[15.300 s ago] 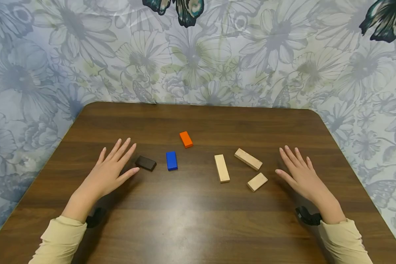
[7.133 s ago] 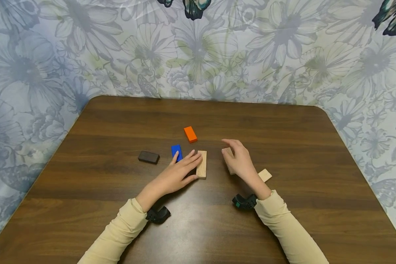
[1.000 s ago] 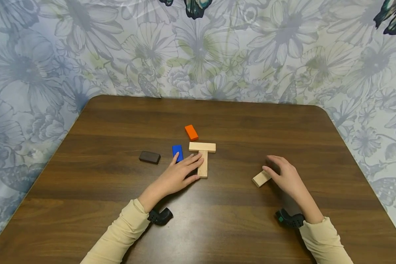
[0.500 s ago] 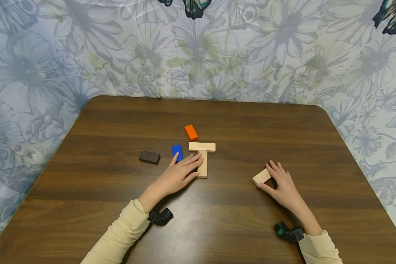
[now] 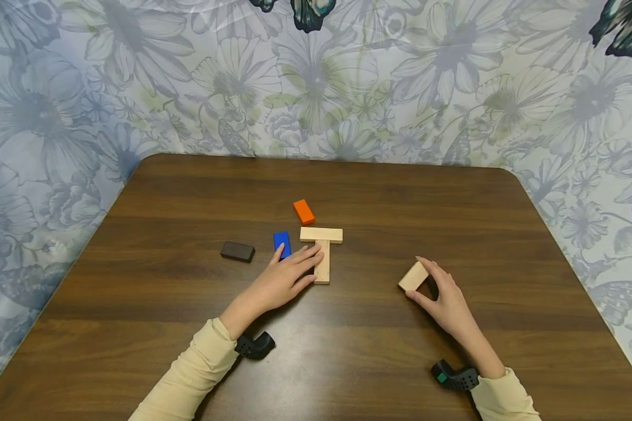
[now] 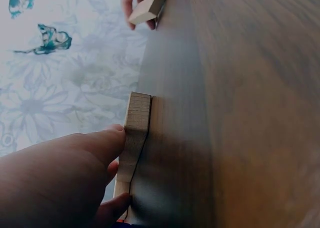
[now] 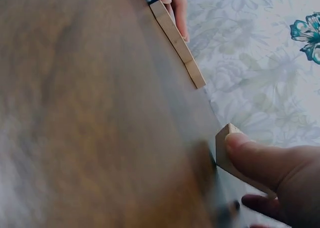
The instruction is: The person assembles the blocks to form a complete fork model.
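Note:
Two long pale wooden blocks form a T on the table: a crosswise one (image 5: 322, 235) at the far end, the other (image 5: 322, 269) running toward me. My left hand (image 5: 274, 286) rests its fairly straight fingers on the stem block; its thumb touches the near end, also seen in the left wrist view. My right hand (image 5: 450, 301) pinches a shorter wooden block (image 5: 413, 276) between thumb and fingers, right of the T. In the right wrist view the thumb lies against that short block (image 7: 222, 150). Whether it is off the table, I cannot tell.
A blue block (image 5: 281, 238) lies partly under the left hand's fingers. Beyond it is an orange block (image 5: 304, 212), just past the crosswise block. A black block (image 5: 237, 251) lies farther left. All are on a brown wooden table (image 5: 316, 368) before a flower-patterned backdrop (image 5: 316, 99).
Over the last second, the right hand closed its thumb and fingers on the short block, which turned slightly and shifted left. Earlier, the loose long blocks came together as a T. The left hand has stayed.

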Available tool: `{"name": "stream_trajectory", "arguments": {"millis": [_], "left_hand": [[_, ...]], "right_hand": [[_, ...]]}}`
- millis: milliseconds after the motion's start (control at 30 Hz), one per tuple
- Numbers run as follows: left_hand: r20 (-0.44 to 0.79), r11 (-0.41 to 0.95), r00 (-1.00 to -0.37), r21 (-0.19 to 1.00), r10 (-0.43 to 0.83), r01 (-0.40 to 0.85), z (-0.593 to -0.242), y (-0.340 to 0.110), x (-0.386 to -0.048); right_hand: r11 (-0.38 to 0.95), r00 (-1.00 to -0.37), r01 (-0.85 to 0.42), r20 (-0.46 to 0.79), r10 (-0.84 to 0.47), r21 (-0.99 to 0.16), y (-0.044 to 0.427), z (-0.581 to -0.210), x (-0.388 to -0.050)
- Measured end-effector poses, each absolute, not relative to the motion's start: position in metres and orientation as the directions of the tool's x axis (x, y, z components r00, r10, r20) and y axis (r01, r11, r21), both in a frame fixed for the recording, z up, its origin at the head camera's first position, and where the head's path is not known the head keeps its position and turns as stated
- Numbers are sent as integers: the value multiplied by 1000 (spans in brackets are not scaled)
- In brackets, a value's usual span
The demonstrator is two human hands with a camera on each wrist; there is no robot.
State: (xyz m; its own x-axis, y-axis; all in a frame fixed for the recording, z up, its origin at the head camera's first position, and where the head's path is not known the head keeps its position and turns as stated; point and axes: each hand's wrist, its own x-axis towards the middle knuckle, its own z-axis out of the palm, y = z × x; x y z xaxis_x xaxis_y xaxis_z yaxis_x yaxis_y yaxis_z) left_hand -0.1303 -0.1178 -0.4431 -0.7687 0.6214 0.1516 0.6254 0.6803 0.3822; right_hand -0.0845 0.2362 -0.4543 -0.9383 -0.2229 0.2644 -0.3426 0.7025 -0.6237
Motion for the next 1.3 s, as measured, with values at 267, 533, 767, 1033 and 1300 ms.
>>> {"name": "stream_trajectory", "arguments": {"millis": [267, 533, 767, 1033, 1300], "left_hand": [[152, 678, -765, 379, 626, 630, -444, -118, -131], [158, 681, -754, 343, 638, 647, -444, -119, -132], [151, 682, -751, 334, 643, 651, -444, -119, -131], [146, 688, -759, 339, 635, 641, -445, -121, -130], [153, 689, -759, 336, 633, 642, -446, -120, -131]], "right_hand": [[665, -887, -441, 404, -222, -603, 228, -455, -86], [574, -894, -432, 413, -174, -695, 212, -446, -93], [351, -925, -363, 288, -249, -863, 182, -425, -93], [285, -908, -308, 192, -372, -908, 143, -424, -95], [240, -858, -378, 241, -454, -894, 114, -440, -101]]}}
